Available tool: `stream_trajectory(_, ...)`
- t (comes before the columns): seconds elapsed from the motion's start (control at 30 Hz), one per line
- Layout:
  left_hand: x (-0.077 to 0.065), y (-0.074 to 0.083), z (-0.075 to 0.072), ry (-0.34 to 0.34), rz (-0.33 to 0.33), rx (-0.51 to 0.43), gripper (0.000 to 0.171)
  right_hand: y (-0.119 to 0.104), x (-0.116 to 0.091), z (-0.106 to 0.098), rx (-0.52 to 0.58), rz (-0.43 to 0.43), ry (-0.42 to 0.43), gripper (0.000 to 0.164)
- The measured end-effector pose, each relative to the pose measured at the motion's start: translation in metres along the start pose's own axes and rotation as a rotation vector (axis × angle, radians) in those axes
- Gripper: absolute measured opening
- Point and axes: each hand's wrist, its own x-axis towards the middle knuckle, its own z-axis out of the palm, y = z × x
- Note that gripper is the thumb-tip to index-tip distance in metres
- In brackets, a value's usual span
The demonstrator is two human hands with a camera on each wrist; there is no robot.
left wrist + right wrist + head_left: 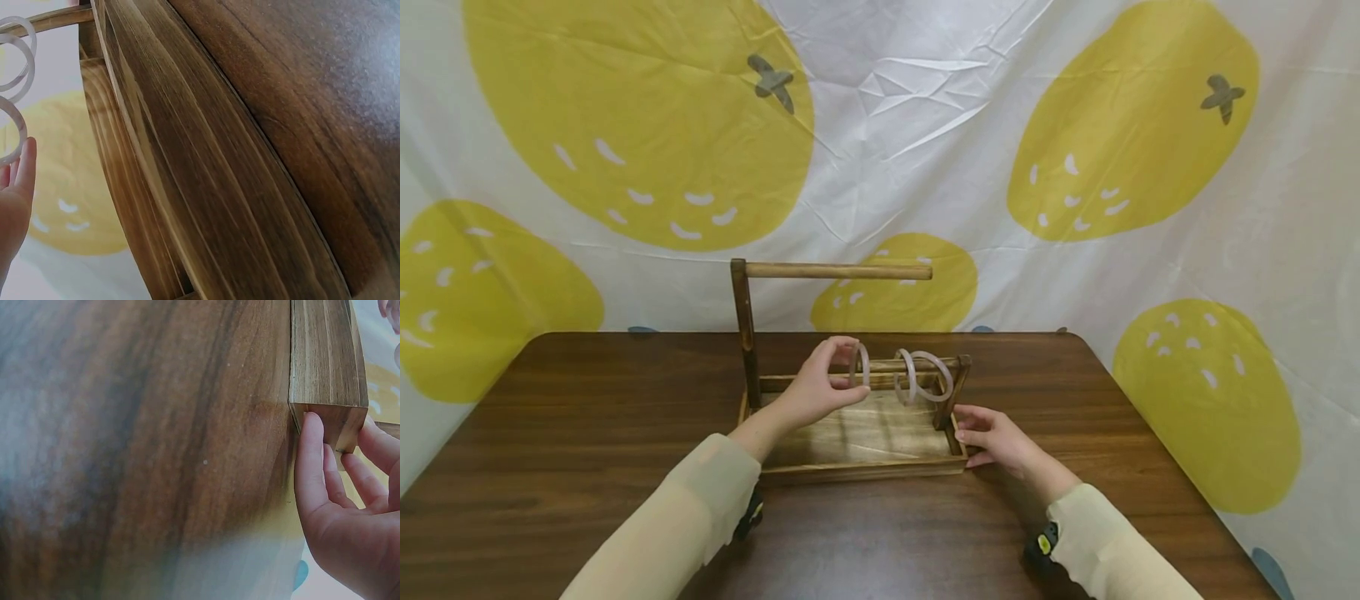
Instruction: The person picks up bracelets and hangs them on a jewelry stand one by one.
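A wooden jewelry stand [865, 468] with a shallow tray base sits on the table. Its tall post carries a bare upper rod [838, 272]; a lower rod stretches from a short post on the right. My left hand [820, 379] pinches a pale, translucent bangle [864, 367] between thumb and fingers, near the lower rod's left part. Whether that bangle encircles the rod I cannot tell. Two more bangles [906, 379] hang on the lower rod farther right. At the tray's right end, my right hand [996, 437] grips the wood, its fingers bent around the corner [331, 419].
The dark brown wooden table [625, 433] extends around the stand. Behind its back edge hangs a white cloth [917, 167] printed with yellow fruit. In the left wrist view, the tray's long side wall [206, 169] fills the middle.
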Motion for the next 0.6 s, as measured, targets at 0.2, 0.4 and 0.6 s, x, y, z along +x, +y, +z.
stream_trajectory(0.2,0.0019,0.0023,0.0022,-0.012,-0.003,-0.002,0.062,0.0,0.0004,-0.0012,0.002,0.006,0.007,0.058)
stream_trajectory(0.4,0.006,0.0019,0.0064,-0.018,-0.006,-0.024,0.062,-0.0014,-0.0005,-0.0012,0.005,0.008,0.001,0.058)
stream_trajectory(0.6,0.0085,0.0022,0.0097,-0.014,-0.011,-0.045,0.063,-0.0023,-0.0013,-0.0011,0.004,0.014,0.004,0.057)
